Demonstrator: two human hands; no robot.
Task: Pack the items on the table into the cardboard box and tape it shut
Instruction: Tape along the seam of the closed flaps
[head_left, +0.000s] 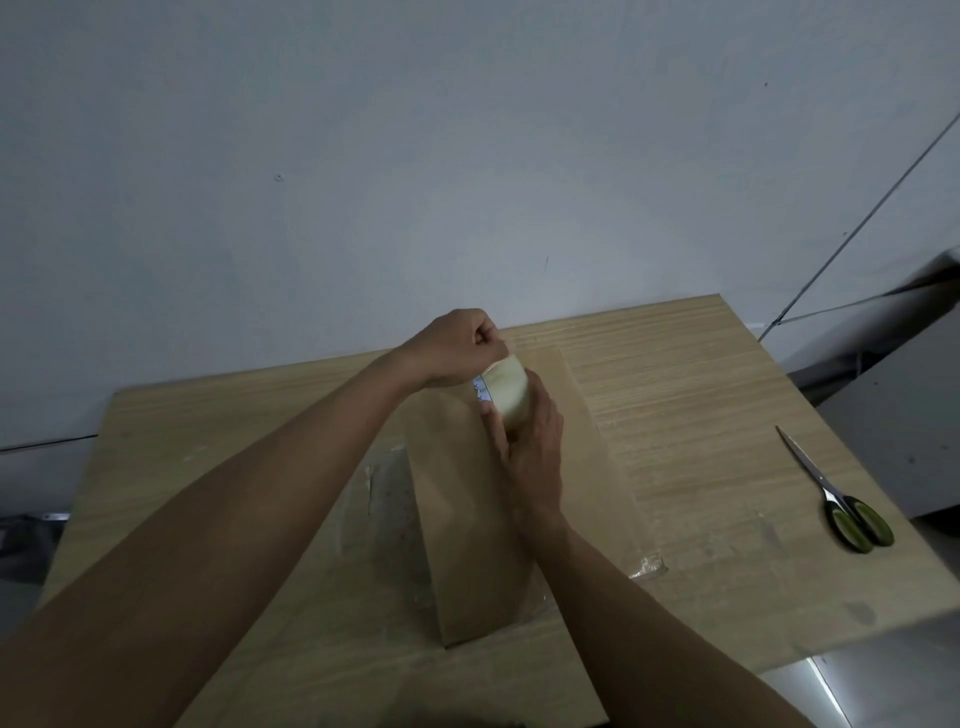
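Note:
A closed brown cardboard box (467, 519) lies lengthwise in the middle of the wooden table (701, 415). Above its far end my right hand (535, 457) grips a roll of clear tape (506, 392) from below and the side. My left hand (457, 345) is over the roll's top, its fingers pinched together at the roll's upper edge, seemingly on the tape's loose end. Shiny film shows along the box's left side.
Scissors (836, 493) with green and black handles lie shut on the table at the right, near its edge. A crumpled scrap of clear tape (647, 565) sits right of the box's near end. A grey wall stands behind the table.

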